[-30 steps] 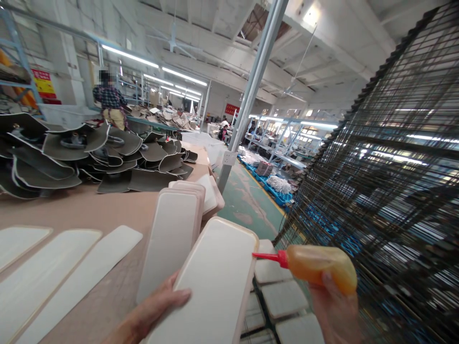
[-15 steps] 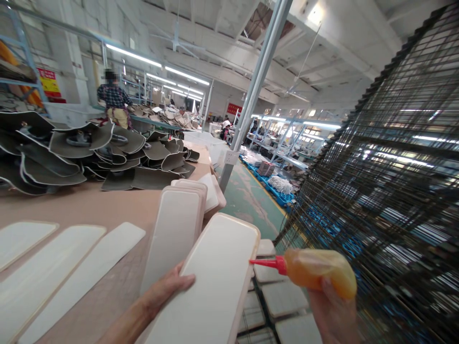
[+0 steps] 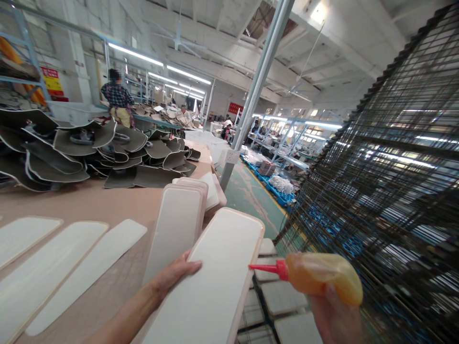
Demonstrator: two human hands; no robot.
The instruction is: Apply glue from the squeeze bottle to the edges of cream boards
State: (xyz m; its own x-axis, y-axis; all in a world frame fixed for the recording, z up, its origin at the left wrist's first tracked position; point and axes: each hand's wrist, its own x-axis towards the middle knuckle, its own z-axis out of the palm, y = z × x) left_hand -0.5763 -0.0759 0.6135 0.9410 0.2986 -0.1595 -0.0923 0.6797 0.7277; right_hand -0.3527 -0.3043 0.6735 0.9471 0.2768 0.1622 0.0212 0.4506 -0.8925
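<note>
My left hand [image 3: 175,276] holds a long white panel [image 3: 218,277] with rounded corners and a pinkish rim, tilted up off the table. My right hand [image 3: 335,317] grips an amber squeeze bottle [image 3: 322,277] with a red nozzle; the nozzle tip sits at the panel's right edge. A stack of similar panels [image 3: 179,224] lies on the brown table [image 3: 89,205] just left of the held one.
Flat white strips [image 3: 53,267] lie on the table at left. Dark curved pieces [image 3: 89,153] are piled at the back. A tall wire rack [image 3: 387,191] stands at right, with white panels [image 3: 283,296] on its low shelf. A steel post [image 3: 254,95] rises ahead. A person [image 3: 117,98] stands far left.
The held panel has risen slightly and shifted right. The bottle's nozzle has come in from just off the panel to touch its right edge.
</note>
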